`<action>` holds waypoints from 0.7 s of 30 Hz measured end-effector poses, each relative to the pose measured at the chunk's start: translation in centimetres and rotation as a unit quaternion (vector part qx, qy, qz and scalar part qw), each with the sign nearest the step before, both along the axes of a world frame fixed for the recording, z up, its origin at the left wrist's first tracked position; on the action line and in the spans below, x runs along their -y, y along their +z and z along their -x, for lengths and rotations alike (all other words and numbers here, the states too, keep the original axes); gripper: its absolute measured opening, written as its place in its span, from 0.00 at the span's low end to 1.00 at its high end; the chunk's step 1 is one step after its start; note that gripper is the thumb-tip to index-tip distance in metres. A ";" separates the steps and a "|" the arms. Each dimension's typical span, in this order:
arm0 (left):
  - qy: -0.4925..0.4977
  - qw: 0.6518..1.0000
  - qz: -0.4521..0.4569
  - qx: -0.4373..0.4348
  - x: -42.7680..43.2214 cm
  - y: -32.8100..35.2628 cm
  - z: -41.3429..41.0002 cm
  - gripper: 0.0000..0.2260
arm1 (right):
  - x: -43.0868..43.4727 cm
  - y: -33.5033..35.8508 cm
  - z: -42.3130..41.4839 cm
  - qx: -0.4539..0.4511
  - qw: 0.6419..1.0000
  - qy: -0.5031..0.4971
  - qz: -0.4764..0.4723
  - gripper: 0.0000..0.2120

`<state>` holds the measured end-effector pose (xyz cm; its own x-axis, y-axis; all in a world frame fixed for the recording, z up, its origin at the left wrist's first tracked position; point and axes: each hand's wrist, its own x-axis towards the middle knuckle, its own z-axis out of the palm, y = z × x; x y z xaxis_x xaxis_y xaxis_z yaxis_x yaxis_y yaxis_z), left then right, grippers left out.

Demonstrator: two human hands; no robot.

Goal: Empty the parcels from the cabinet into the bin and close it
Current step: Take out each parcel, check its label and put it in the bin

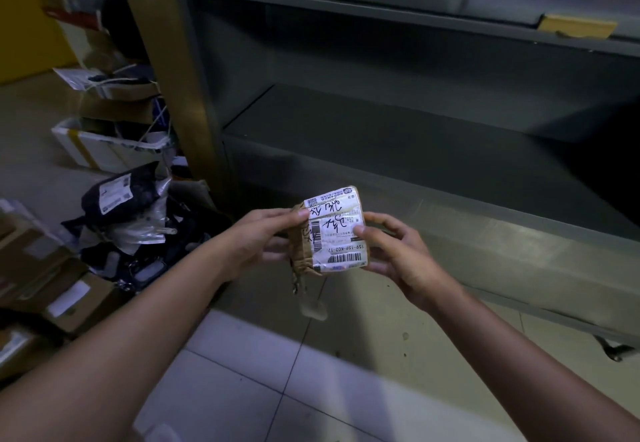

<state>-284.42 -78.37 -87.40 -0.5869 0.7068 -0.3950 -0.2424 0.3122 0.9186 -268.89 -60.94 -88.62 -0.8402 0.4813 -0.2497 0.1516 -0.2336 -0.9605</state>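
The left hand (258, 239) and right hand (398, 254) each grip a side of a small taped parcel (330, 232). It is held in front of the grey cabinet (381, 123), above the tiled floor (277, 372).

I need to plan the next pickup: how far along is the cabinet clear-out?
Done: the open shelf of the cabinet looks bare. In hand: the left hand and right hand grip one labelled parcel before it. Left: drop it by the bagged parcels at left, where no bin shows clearly, then close up.
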 end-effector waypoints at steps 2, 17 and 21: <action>0.015 1.000 0.000 -0.003 0.9 0.5 0.7 0.22 | 0.8 0.3 0.8 -0.010 1.000 0.001 0.002 0.15; 0.154 0.986 -0.022 0.061 13.8 -2.1 6.8 0.19 | 11.1 -1.9 12.8 -0.003 0.995 0.093 -0.018 0.13; 0.198 0.979 -0.019 0.053 17.7 -4.3 7.8 0.14 | 14.7 -4.1 16.1 0.010 0.993 0.115 -0.027 0.14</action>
<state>-292.24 -96.11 -91.66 -0.7747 0.4480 -0.4463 -0.4315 0.1414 0.8910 -285.04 -75.66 -92.68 -0.9249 0.2900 -0.2460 0.2138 -0.1386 -0.9670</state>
